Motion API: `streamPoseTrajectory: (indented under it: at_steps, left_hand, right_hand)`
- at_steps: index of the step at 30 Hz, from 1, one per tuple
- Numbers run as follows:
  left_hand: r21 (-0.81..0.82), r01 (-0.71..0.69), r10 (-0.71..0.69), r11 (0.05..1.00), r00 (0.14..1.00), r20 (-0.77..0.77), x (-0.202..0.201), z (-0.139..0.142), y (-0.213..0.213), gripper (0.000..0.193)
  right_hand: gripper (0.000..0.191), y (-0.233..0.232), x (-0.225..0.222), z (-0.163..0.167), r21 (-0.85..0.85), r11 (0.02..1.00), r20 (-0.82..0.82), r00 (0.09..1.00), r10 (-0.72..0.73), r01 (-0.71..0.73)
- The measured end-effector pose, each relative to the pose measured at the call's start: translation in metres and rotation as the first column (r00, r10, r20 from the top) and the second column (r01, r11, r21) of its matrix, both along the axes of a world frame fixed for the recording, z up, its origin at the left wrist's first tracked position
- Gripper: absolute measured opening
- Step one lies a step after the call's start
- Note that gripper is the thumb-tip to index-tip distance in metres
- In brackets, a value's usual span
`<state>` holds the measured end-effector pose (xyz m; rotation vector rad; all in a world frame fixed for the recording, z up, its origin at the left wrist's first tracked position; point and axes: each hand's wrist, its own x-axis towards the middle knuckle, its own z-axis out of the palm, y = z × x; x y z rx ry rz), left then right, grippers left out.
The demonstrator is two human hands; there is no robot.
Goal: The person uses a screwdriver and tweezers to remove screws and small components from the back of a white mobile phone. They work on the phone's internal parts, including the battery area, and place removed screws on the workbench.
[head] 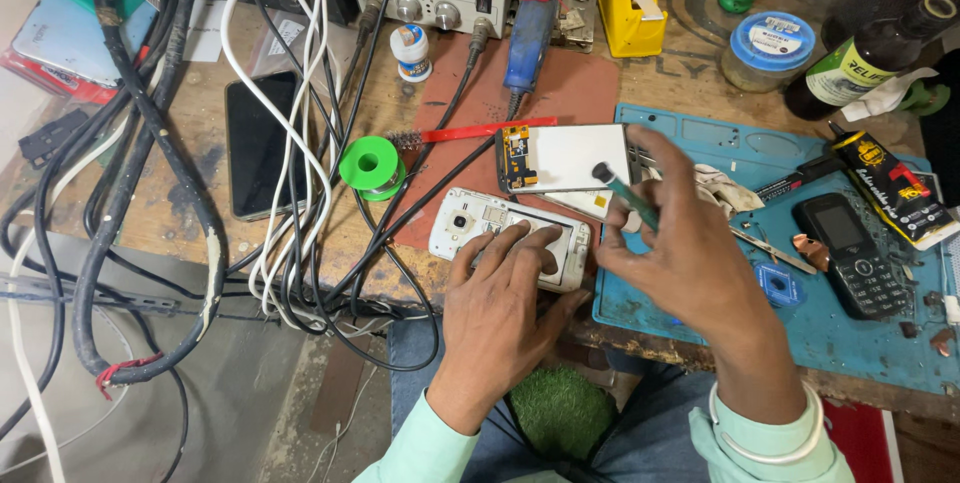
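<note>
My left hand (500, 293), fingers flat on white phone body (505, 238), long axis left-right; right hand (690, 253) fingers pinching green-handled tool (625, 198), tip up-left.

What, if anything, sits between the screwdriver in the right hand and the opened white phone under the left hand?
Nothing visible blocks it. The right hand holds the screwdriver just right of the white phone, which the left hand presses flat. Only the left fingers cover part of the phone's open back.

Wooden bench (190, 213) bears blue mat (840, 333), cables (300, 193), phones (262, 143).
</note>
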<state>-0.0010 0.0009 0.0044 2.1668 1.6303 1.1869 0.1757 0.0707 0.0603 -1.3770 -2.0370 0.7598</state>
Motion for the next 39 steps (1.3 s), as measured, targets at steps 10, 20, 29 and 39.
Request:
streamPoseTrajectory:
  at_steps: [10, 20, 29, 39]
  left_hand:
    - [0.041, -0.01, 0.011, 0.999, 1.0, -0.027, -0.001, -0.001, 0.0, 0.046]
    - [0.01, -0.014, 0.014, 1.0, 1.0, -0.025, -0.001, -0.003, 0.002, 0.043]
    - [0.027, 0.004, -0.004, 1.0, 1.0, -0.018, -0.002, 0.002, 0.0, 0.054]
    - [0.026, 0.001, 0.0, 1.0, 1.0, -0.014, -0.003, 0.002, 0.0, 0.058]
  right_hand:
    - [0.098, -0.012, -0.005, 0.008, -0.07, 0.989, 0.381, 0.913, 0.149, -0.132]
    - [0.106, -0.004, -0.02, 0.019, -0.067, 0.964, 0.45, 0.855, 0.259, -0.257]
    - [0.088, 0.006, -0.003, 0.037, 0.007, 0.999, 0.385, 0.922, 0.044, -0.05]
    - [0.081, 0.03, 0.04, 0.012, 0.107, 0.994, 0.269, 0.961, -0.062, 0.034]
